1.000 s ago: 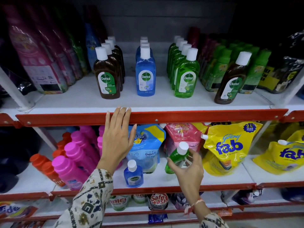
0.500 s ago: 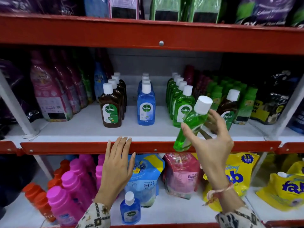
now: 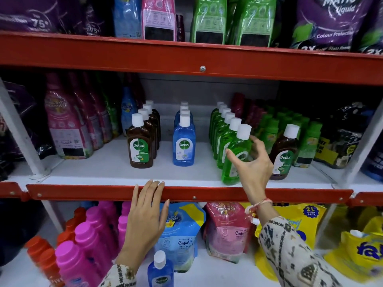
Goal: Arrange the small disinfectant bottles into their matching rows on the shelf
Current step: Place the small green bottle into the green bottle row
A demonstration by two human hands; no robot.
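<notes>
Three rows of small Dettol bottles stand on the white middle shelf (image 3: 97, 172): brown (image 3: 141, 146), blue (image 3: 184, 143) and green (image 3: 222, 129). My right hand (image 3: 253, 169) wraps a green bottle (image 3: 230, 172) that stands at the front of the green row, thumb on its left side, fingers behind it. Right of that row a lone brown bottle (image 3: 284, 154) stands among taller green bottles. One blue bottle (image 3: 160, 272) stands on the lower shelf. My left hand (image 3: 145, 216) lies flat against the red shelf edge (image 3: 207, 195), holding nothing.
Pink pouches (image 3: 66, 125) fill the middle shelf's left end; tall green bottles (image 3: 308, 141) and dark packs its right end. Below are pink bottles (image 3: 91, 241), orange bottles, blue and pink refill pouches (image 3: 226, 230) and yellow bags (image 3: 360, 251). A red beam (image 3: 186, 59) runs overhead.
My right hand lifted the green bottle from the lower shelf and brought it down at the front of the green row. The view tilted upward. My left hand stayed on the shelf edge.
</notes>
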